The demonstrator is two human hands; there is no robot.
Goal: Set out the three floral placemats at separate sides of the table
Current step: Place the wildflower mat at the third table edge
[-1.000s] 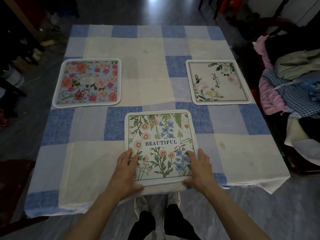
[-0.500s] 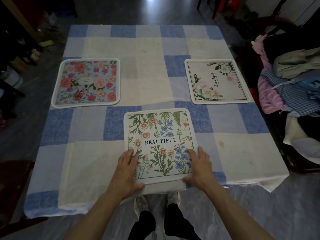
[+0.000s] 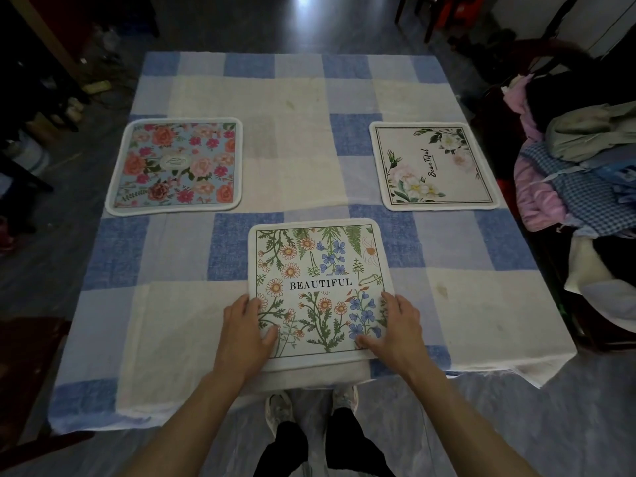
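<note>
Wildflower placemat (image 3: 318,270), printed BEAUTIFUL, lies flat at the near side of the bench (image 3: 292,139), centred in front of the person. Its near edge sits right at the bench's near edge.

The left hand (image 3: 246,333) is on its near-left corner and the right hand (image 3: 399,330) on its near-right corner. Grip on both sides is loose: the fingers lie fairly straight along the mat's side edges with the thumbs on the print, pressing down and clasping nothing. The mat stretches away from the hands toward the bench centre. It is near enough square, so it has no real long axis, and the text reads toward the person. Both hands are equally near, one per side.

Rose placemat (image 3: 175,166) is at the left side and white-blossom placemat (image 3: 433,166) at the right side. They are well apart from each other and from the near mat, and all three lie flat.

Judgement: the layout looks done, with only a small squaring nudge or letting go left.

The surface is a blue-and-cream checked tablecloth (image 3: 344,187) with a few faint stains, and it hangs over the near edge. The room is dim, with a glossy dark floor (image 3: 309,22). A heap of clothes (image 3: 585,173) sits just off the bench's right side, and clutter on the left is too dark to name. The person's shoes (image 3: 278,407) show below the bench edge.
</note>
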